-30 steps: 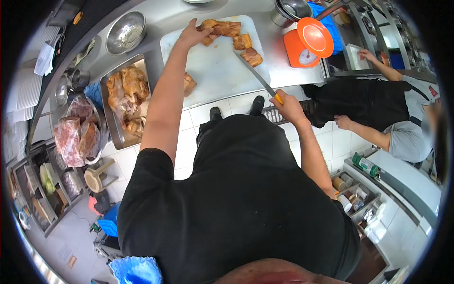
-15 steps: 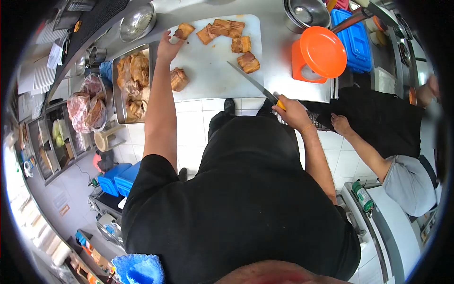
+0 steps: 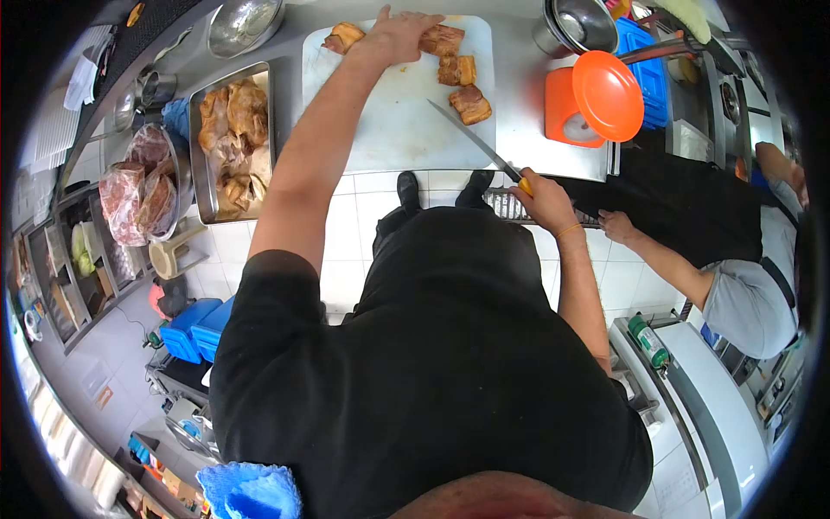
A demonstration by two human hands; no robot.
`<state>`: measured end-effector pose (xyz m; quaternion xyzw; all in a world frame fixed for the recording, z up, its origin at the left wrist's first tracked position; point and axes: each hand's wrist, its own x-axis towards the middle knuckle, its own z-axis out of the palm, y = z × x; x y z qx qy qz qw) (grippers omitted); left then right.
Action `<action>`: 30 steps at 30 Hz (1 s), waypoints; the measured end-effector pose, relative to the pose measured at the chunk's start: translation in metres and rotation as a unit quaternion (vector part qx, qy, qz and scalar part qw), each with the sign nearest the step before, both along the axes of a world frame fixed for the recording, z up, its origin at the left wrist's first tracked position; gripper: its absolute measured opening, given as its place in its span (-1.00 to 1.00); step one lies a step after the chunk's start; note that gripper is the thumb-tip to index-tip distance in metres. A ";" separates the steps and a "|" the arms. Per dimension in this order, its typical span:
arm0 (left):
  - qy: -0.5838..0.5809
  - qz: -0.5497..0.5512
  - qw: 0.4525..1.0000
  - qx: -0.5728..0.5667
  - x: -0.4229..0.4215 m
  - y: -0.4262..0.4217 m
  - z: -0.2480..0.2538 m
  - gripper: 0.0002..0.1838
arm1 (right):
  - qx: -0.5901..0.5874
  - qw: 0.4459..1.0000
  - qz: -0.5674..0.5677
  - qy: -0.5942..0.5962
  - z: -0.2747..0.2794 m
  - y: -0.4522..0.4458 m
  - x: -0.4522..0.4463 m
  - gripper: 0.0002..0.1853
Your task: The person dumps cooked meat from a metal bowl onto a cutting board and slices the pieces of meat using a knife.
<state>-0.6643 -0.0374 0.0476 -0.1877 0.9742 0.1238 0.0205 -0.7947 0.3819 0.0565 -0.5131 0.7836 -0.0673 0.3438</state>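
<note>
Four pieces of browned meat show on the white cutting board [image 3: 406, 130], toward its far side: a far-left piece [image 3: 343, 37] apart from the rest, a far-right piece [image 3: 443, 40] beside the fingers, a middle piece [image 3: 456, 70] just nearer, and a near piece [image 3: 470, 105] closest to the person.

The left hand [image 3: 402, 36] lies palm down with fingers spread over the far part of the board, between the two farthest pieces and partly over the right one. It hides what is under it, so I cannot tell whether it grips anything.

The right hand [image 3: 546, 203] is wrapped round the yellow handle of a knife [image 3: 480, 143], near the counter's near edge. The blade slants far and left, its tip over the board, near the closest piece.

Left of the board, a metal tray [image 3: 196, 177] holds browned poultry [image 3: 238, 117]; a metal bowl [image 3: 246, 26] stands beyond it. Farther left is plastic-wrapped meat [image 3: 125, 203].

On the right of the counter [image 3: 523, 86] stands an orange scale [image 3: 566, 108], with metal pots [image 3: 581, 26] beyond. At far right, a co-worker's hand [image 3: 616, 227] extends from a grey sleeve [image 3: 750, 307].
</note>
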 end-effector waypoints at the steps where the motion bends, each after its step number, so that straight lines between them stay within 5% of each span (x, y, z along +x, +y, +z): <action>1: 0.013 0.018 1.000 0.015 0.003 -0.003 0.001 -0.11 | -0.006 1.000 -0.004 0.004 0.000 0.002 0.003 -0.56; 9: 0.133 0.234 0.962 -0.041 0.083 -0.015 0.066 -0.23 | 0.001 0.999 -0.042 0.002 0.001 0.005 0.027 -0.55; 12: -0.034 0.278 0.953 -0.112 0.113 -0.052 0.029 -0.02 | -0.010 0.999 -0.029 0.011 -0.004 0.006 0.025 -0.54; 22: 0.183 0.244 0.950 -0.064 0.183 -0.060 -0.026 0.00 | -0.004 0.999 -0.037 0.011 -0.001 0.004 0.027 -0.56; 25: 0.185 0.312 0.931 0.028 0.196 -0.053 -0.017 0.02 | 0.007 0.999 -0.037 0.006 0.003 0.003 0.030 -0.54; 30: 0.176 0.313 0.934 -0.004 0.180 -0.061 -0.041 0.07 | -0.005 1.000 -0.028 0.002 -0.003 0.005 0.032 -0.53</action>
